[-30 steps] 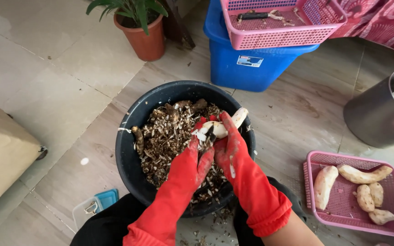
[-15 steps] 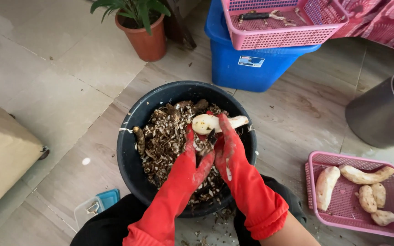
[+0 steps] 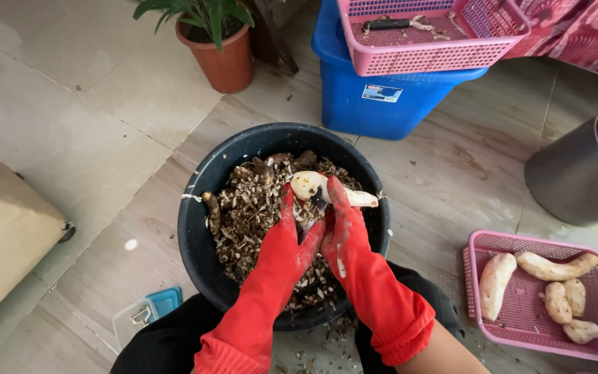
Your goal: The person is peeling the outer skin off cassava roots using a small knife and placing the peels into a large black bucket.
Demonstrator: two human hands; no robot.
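Observation:
Both my hands wear red rubber gloves and meet over a black round tub (image 3: 195,228) full of brown peelings. My left hand (image 3: 291,235) and my right hand (image 3: 342,225) together grip a pale peeled root (image 3: 311,185), whose thin end points right over the tub. A finger of my right hand lies across the root's middle. Between the two palms shows a small dark piece (image 3: 318,203); I cannot tell what it is.
A pink tray (image 3: 520,325) with several peeled roots lies on the floor at the right. Behind the tub stand a blue bin (image 3: 375,104) topped by a pink basket (image 3: 437,52), and a potted plant (image 3: 223,59). A metal pot (image 3: 576,173) stands far right, a beige cushion (image 3: 1,242) left.
The root has turned in my hands, from tilted up to lying almost level with its thick end to the left. Both hands stayed over the tub.

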